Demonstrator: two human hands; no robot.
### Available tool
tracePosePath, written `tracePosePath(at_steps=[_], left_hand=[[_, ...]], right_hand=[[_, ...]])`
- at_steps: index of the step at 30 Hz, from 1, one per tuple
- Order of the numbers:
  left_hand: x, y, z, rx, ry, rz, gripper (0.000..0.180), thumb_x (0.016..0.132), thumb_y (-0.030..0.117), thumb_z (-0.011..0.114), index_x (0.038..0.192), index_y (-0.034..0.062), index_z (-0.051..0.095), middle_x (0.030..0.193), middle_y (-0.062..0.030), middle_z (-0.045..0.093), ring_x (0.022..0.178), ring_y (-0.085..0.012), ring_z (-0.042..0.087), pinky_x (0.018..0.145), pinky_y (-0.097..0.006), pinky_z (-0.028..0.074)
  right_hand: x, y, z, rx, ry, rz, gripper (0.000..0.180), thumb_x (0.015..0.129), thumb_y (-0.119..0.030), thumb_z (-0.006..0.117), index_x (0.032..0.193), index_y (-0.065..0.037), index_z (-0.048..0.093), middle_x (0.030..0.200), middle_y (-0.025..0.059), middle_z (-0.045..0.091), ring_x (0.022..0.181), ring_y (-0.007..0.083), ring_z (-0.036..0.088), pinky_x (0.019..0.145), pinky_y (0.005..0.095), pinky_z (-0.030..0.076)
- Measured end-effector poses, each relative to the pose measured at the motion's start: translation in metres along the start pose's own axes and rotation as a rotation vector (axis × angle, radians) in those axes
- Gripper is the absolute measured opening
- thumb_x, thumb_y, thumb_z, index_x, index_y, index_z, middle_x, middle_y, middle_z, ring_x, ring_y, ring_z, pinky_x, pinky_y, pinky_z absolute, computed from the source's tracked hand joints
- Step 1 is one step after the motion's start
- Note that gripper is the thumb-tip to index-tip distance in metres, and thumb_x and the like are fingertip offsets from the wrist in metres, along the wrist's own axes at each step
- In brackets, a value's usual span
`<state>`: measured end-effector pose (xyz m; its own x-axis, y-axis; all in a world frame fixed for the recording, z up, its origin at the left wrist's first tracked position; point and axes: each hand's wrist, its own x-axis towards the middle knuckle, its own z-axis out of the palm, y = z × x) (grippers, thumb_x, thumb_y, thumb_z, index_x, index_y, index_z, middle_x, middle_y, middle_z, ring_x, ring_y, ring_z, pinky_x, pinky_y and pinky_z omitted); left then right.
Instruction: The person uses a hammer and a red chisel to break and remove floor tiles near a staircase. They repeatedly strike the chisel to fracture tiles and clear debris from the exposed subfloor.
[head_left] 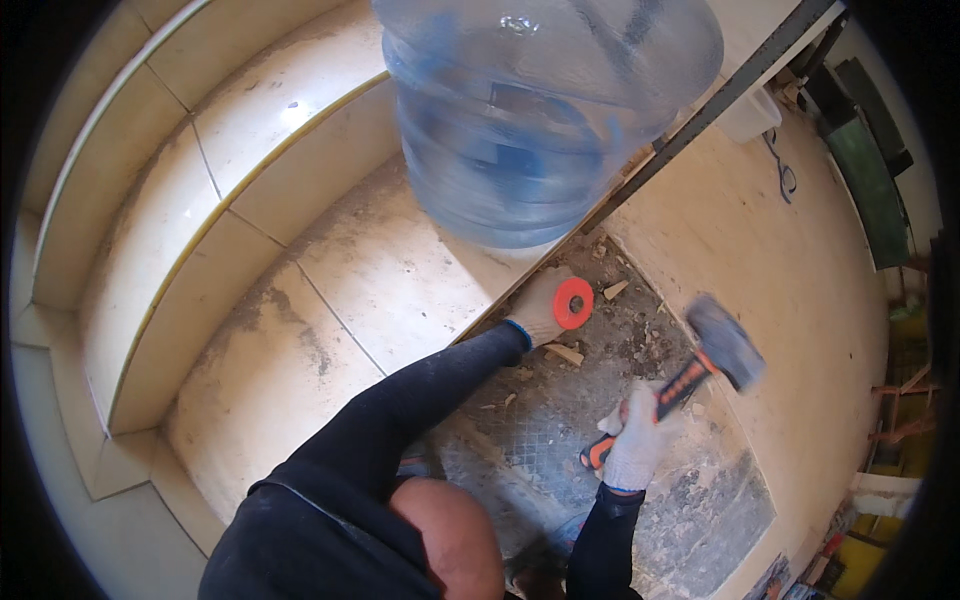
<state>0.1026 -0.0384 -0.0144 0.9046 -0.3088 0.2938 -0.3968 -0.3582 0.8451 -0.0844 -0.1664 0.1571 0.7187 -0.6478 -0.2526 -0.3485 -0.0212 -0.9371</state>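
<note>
My left hand [537,306], in a pale knit glove with a blue cuff, is closed around a chisel with a round orange-red guard [564,316]. I see the chisel nearly end-on, with its dark striking end in the middle of the guard; its blade is hidden. My right hand [636,452], gloved alike, grips the black and orange handle of a club hammer [687,381]. The hammer's heavy grey head is raised up and to the right, slightly blurred. Below both hands lies a rough patch of bare grey floor [690,520] strewn with broken chips.
A large clear blue water jug [500,150] stands just beyond my left hand. Cream-tiled steps [330,270] curve along the left. A dark metal bar [720,105] slants past the jug. Intact tile floor [790,330] borders the patch at right. My bent knee [450,530] is close below.
</note>
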Motion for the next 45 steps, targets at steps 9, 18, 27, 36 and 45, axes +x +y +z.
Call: tracePosePath(at_steps=[9,18,27,36,45], left_hand=[[-0.002,0.003,-0.006,0.101,-0.204,0.006,0.034,0.088,0.031,0.083,0.107,0.0045,0.074,0.111,-0.019,0.074,0.107,-0.0439,0.069,0.093,-0.052,0.056],[0.002,0.027,-0.001,0.327,-0.308,0.323,0.017,0.083,0.023,0.081,0.093,0.0103,0.078,0.099,-0.0162,0.075,0.096,-0.0384,0.076,0.082,-0.052,0.06],[0.008,0.008,0.006,0.234,-0.126,0.085,0.018,0.084,0.021,0.08,0.097,0.0084,0.077,0.107,-0.018,0.073,0.107,-0.0395,0.072,0.087,-0.053,0.058],[0.005,0.008,0.002,0.181,-0.107,0.053,0.018,0.086,0.02,0.079,0.098,0.0073,0.076,0.107,-0.0188,0.073,0.106,-0.0415,0.069,0.09,-0.052,0.056],[0.015,0.007,0.006,0.183,-0.085,0.137,0.013,0.088,0.019,0.076,0.095,0.0081,0.076,0.104,-0.0175,0.072,0.104,-0.0397,0.07,0.09,-0.05,0.056]], right_hand=[[0.021,0.064,0.021,-0.179,-0.275,0.271,0.017,0.1,-0.015,0.072,0.101,-0.007,0.057,0.067,0.0005,0.052,0.05,0.012,0.05,0.046,0.0326,0.045],[0.006,0.02,-0.007,0.056,0.01,0.112,0.022,0.108,-0.026,0.068,0.102,-0.008,0.056,0.068,0.0008,0.05,0.049,0.014,0.05,0.047,0.0342,0.05],[-0.006,-0.066,-0.014,0.391,0.235,-0.446,0.024,0.108,-0.028,0.062,0.097,-0.008,0.055,0.071,0.0028,0.05,0.057,0.0144,0.05,0.057,0.0309,0.045],[0.023,0.051,0.038,-0.193,-0.201,0.161,0.021,0.103,-0.021,0.071,0.099,-0.003,0.061,0.075,0.0051,0.058,0.058,0.0149,0.056,0.053,0.0324,0.049],[0.007,-0.012,-0.004,0.256,0.147,0.056,0.021,0.104,-0.025,0.069,0.098,-0.006,0.061,0.075,0.0024,0.056,0.054,0.0149,0.052,0.05,0.0351,0.047]])
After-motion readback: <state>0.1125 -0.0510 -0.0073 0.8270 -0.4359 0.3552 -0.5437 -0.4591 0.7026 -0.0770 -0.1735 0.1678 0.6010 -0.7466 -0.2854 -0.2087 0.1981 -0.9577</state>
